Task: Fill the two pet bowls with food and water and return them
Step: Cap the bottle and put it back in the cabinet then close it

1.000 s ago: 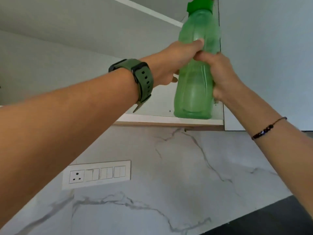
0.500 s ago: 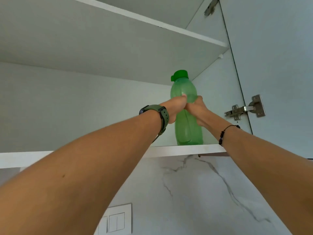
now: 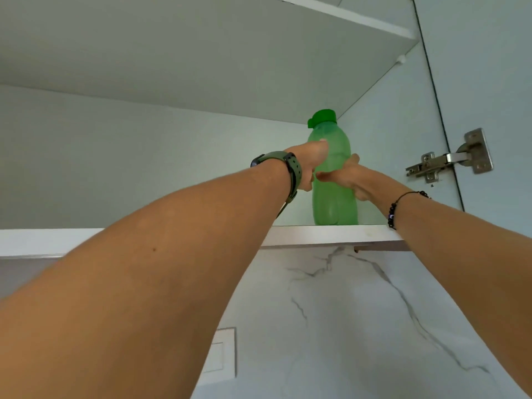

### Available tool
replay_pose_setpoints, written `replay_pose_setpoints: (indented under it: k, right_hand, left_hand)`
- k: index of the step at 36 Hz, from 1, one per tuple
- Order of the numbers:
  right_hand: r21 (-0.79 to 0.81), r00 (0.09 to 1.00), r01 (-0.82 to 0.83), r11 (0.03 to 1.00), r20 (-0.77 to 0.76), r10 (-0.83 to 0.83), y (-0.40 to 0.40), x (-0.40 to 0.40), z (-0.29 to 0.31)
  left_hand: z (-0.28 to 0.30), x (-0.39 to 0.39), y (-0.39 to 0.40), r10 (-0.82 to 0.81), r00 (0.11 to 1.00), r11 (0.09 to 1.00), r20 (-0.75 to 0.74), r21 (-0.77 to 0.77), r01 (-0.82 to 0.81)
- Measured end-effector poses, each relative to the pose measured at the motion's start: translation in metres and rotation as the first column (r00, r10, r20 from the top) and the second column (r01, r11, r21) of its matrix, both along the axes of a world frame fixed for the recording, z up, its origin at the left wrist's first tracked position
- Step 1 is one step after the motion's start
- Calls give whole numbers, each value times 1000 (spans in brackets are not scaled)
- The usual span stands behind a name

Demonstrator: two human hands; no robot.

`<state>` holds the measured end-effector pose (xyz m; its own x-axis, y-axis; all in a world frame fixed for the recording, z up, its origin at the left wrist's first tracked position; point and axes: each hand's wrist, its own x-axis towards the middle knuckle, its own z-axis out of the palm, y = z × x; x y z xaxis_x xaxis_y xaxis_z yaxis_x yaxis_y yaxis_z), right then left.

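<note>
A translucent green water bottle (image 3: 334,194) with a green cap stands upright on the lower shelf (image 3: 331,234) of an open white wall cupboard, near its right side wall. My left hand (image 3: 312,162), with a green watch on the wrist, grips the bottle's left side at mid height. My right hand (image 3: 345,178), with a beaded bracelet on the wrist, wraps around its front and right side. Both arms reach upward. No pet bowls are in view.
An upper shelf (image 3: 201,67) spans the cupboard above the bottle. The open cupboard door (image 3: 489,82) with a metal hinge (image 3: 452,162) is at the right. Below the cupboard is a marble-patterned wall (image 3: 345,312) with a white switch plate (image 3: 221,355).
The bottle went from held up in front of the cupboard to standing deeper on the lower shelf. Both hands have stayed on it, and the view has tilted upward.
</note>
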<state>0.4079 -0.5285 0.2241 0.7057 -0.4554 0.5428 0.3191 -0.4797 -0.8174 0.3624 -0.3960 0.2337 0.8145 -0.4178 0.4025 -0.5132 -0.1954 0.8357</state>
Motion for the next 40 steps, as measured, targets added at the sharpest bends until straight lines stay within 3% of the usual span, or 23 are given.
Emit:
replay_pose_setpoints:
  k: [4, 6, 10, 17, 22, 26, 32, 35, 40]
  right_hand:
    - [-62, 937, 292, 954, 219, -272, 32, -35, -10]
    - [-110, 881, 377, 919, 350, -319, 55, -55, -14]
    - [-219, 839, 351, 910, 505, -202, 108, -79, -23]
    - [-351, 846, 94, 932, 522, 111, 219, -114, -44]
    - [-407, 788, -139, 903, 506, 350, 294, -150, -58]
    - [-451, 716, -269, 851, 497, 490, 348, -187, -73]
    - [-494, 523, -460, 738, 521, 675, 411, -253, -89]
    - [-533, 444, -523, 665, 496, 746, 437, -283, -96]
    - [-586, 331, -572, 574, 475, 815, 473, -327, -105]
  left_hand:
    - [-3, -29, 36, 82, 996, 995, 39, 50, -84]
    - [-5, -43, 59, 135, 989, 989, 56, 56, -138]
    - [-14, -75, 108, 189, 979, 980, 81, 43, -193]
    - [-41, -132, 203, 430, 887, 898, 167, 20, -439]
    - [-70, -185, 266, 703, 630, 669, 330, -7, -743]
    - [-93, -245, 308, 790, 392, 430, 471, 30, -903]
    - [-109, -347, 347, 738, 21, 72, 675, -48, -996]
    - [-105, -392, 362, 668, -116, -57, 735, -105, -993]
    - [-92, -454, 376, 622, -327, -232, 711, -231, -945]
